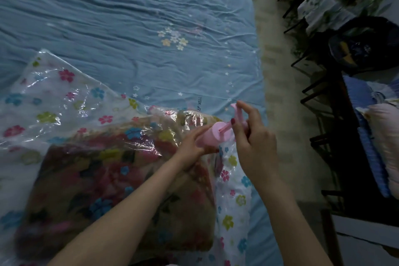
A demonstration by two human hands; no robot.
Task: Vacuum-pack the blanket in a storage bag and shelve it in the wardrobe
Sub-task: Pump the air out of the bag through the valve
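Blue bed (129, 17): left hand (190, 147) grips pink pump (212, 135) on storage bag (64, 103).

1. The blue, wrinkled cotton bed sheet (129, 28) carries one short line of small dark capital letters, printed sideways near its right edge, just beyond the pink pump — the readable part is "EP WELL", its beginning hidden behind the clear flowered plastic storage bag (54, 101).
2. Nothing else is legible — other surfaces are too blurred or dark.

Blue-sheeted bed (129, 17) under flowered storage bag (54, 97)
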